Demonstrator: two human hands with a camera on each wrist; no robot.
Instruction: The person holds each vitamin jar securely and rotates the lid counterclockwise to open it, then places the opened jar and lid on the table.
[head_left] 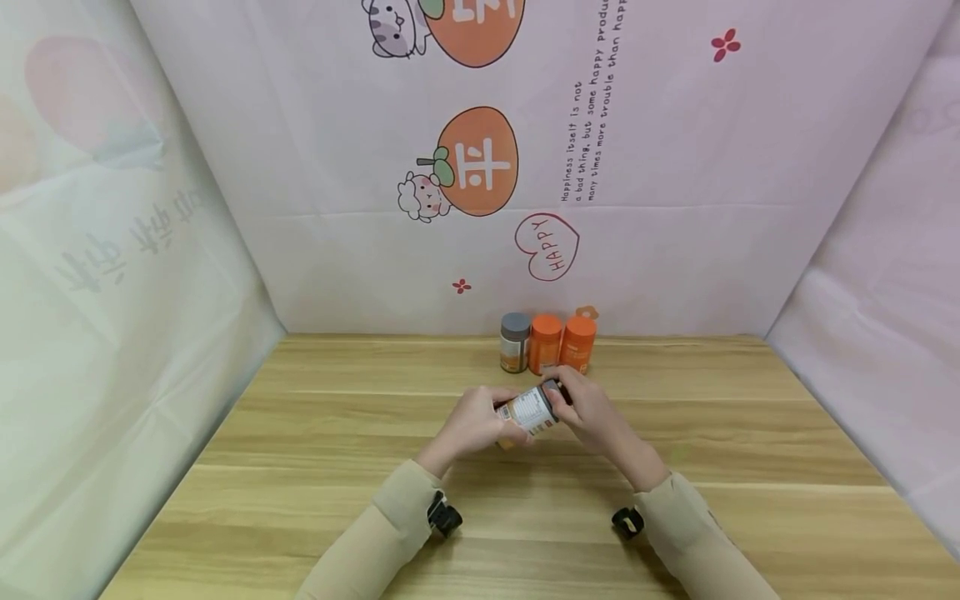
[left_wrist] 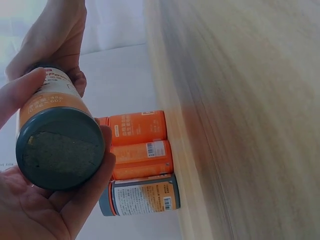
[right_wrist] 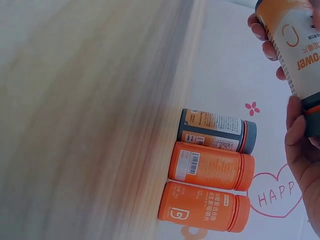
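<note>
A supplement bottle [head_left: 528, 410] with a dark grey lid [right_wrist: 313, 124] and a white and orange label is held tilted above the table, between both hands. My left hand [head_left: 474, 422] grips its body, thumb on one side and fingers round the other. In the left wrist view the bottle's dark base [left_wrist: 60, 148] faces the camera. Around the lid end are the fingers of my right hand [head_left: 592, 414]. Whether the lid is loose cannot be seen.
Three bottles stand in a row at the wooden table's [head_left: 360, 433] back edge: a grey-lidded one [head_left: 514, 343], an orange one [head_left: 545, 346] and another orange one [head_left: 578, 343]. A printed white cloth [head_left: 337, 250] rises behind them, with more cloth at both sides.
</note>
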